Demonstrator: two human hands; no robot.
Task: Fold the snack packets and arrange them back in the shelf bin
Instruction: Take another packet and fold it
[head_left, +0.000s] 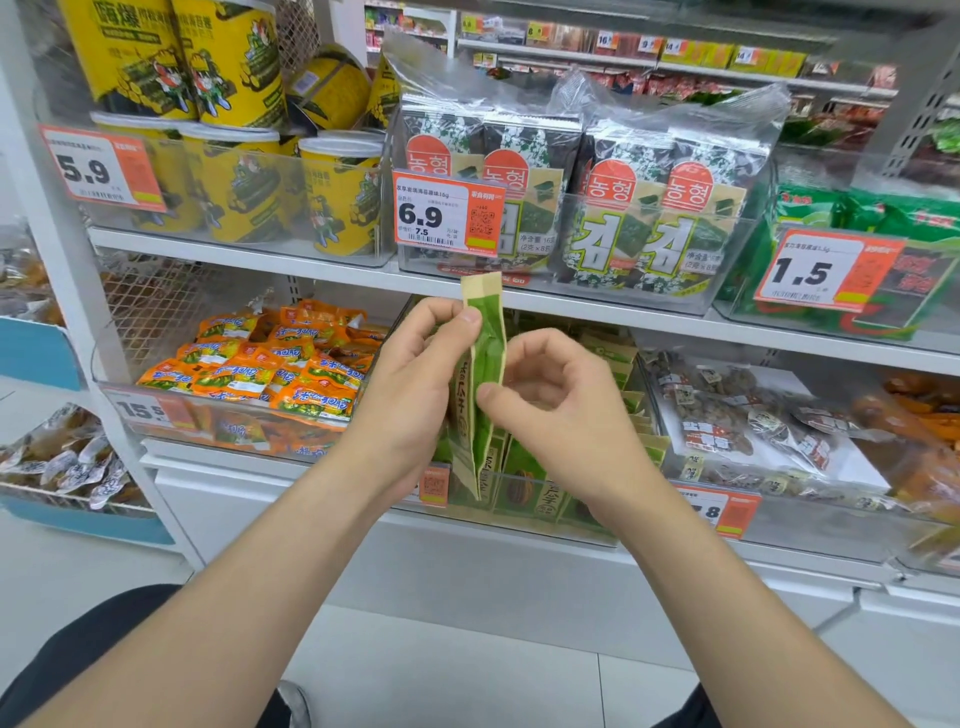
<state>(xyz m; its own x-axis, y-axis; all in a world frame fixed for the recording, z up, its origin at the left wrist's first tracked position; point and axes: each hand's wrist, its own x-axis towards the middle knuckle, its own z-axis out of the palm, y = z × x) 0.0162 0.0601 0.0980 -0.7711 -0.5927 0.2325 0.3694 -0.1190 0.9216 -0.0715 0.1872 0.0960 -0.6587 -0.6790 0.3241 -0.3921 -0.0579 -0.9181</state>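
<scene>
Our left hand (415, 379) pinches the green snack packet (488, 353) near its top; right hand (550, 410) fingers curled, pinching its mid edge; packet upright, edge-on. Just behind we note the shelf bin (519, 506) holding matching packets (524, 480)

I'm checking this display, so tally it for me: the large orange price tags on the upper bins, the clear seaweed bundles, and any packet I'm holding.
Orange price tags: 3
Clear seaweed bundles: 2
Green packet, held: 1
Total: 6
</scene>
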